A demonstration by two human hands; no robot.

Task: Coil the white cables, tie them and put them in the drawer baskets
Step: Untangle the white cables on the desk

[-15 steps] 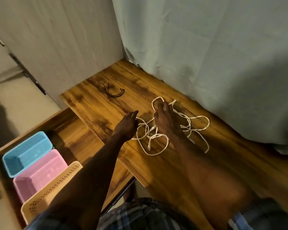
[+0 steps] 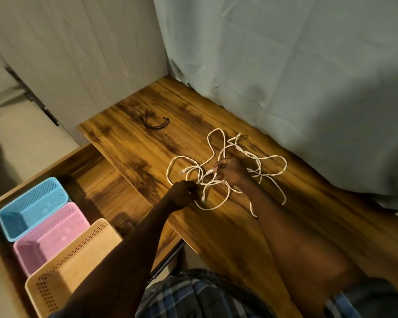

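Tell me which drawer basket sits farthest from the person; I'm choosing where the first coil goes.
The blue basket. It is at the far end of the row in the drawer, beyond the pink basket and the beige basket nearest the person.

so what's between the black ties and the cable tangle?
Head view: only bare wood of the desk lies between the black ties and the white cables. Both hands are on the tangle itself, not in that stretch.

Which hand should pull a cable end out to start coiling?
Probably the right hand: its fingertips already pinch a plug end in the white cables. The left hand grips loops at the tangle's near edge and could steady them.
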